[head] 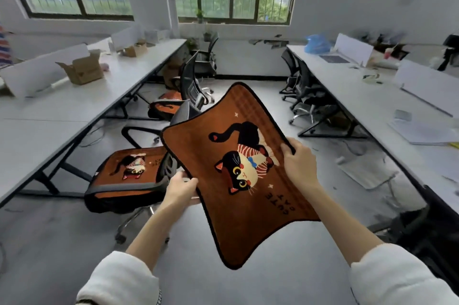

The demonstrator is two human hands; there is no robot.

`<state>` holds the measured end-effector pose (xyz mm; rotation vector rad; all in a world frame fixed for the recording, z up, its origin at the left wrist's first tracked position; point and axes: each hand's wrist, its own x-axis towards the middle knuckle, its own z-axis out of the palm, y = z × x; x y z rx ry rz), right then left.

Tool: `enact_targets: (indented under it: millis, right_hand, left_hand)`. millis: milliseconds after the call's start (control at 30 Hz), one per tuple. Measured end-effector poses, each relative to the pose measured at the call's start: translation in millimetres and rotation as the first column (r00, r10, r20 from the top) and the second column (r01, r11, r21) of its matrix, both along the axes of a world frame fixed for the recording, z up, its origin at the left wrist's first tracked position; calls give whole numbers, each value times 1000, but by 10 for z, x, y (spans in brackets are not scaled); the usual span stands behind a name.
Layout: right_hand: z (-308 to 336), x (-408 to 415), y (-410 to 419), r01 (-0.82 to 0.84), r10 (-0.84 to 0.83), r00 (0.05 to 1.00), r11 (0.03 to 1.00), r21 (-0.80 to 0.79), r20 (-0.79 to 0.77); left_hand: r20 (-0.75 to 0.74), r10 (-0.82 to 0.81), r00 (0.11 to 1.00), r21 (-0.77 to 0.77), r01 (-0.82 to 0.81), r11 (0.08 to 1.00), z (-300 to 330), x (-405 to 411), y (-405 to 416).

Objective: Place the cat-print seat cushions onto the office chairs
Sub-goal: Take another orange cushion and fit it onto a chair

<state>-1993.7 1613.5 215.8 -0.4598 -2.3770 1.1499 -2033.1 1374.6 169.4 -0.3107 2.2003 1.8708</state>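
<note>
I hold a brown cat-print cushion (223, 195) flat in the air in front of me, cat side up. My left hand (180, 186) grips its left edge and my right hand (299, 164) grips its right edge. The nearest office chair (119, 198) at the left bears another cat-print cushion (129, 168) on its seat. Behind it a second chair (190, 82) has an orange cushion (167, 103) on its seat. Two black chairs (305, 91) without cushions stand by the right desk.
A long white desk (62, 116) runs along the left with open cardboard boxes (83, 69). Another white desk (372, 103) lines the right with papers and a blue bag (318, 43). A grey floor aisle lies between them; a further chair (208, 52) stands under the window.
</note>
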Motion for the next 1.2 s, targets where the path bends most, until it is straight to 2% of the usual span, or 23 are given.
enact_targets:
  millis: [200, 433, 500, 533, 600, 700, 900, 1167, 1200]
  right_hand:
    - [-210, -1831, 891, -25, 25, 999, 1000, 19, 24]
    - [-90, -3895, 1843, -63, 61, 997, 998, 27, 41]
    - [-82, -4397, 2018, -87, 86, 995, 996, 20, 44]
    - [-105, -4905, 2197, -88, 87, 995, 996, 23, 48]
    - [-110, -5172, 2292, -90, 88, 994, 995, 33, 61]
    - [-183, -6007, 2553, -101, 99, 994, 994, 42, 52]
    - [-203, -8087, 2993, -114, 111, 992, 992, 62, 53]
    - [-113, -10203, 3594, -102, 98, 993, 993, 57, 67]
    - [-163, -10679, 3704, -104, 100, 992, 993, 57, 75]
  left_hand:
    - [18, -5, 1000, -9, 5, 1000, -132, -1723, 919]
    - [25, 0, 1000, -25, 0, 1000, -32, -3678, 1861]
    - [22, 3, 1000, -28, -3, 1000, -21, -4182, 2001]
    - [18, 14, 1000, -35, -13, 999, -84, -4691, 2153]
    - [29, 12, 1000, -55, -10, 998, -73, -4986, 2197]
    - [25, -4, 1000, -67, 6, 998, -174, -5833, 2454]
    - [41, -9, 999, -53, 11, 999, -337, -7896, 2893]
    - [6, -7, 1000, -100, 8, 995, -252, -10144, 3477]
    - [18, 3, 1000, -102, -1, 995, -329, -10584, 3573]
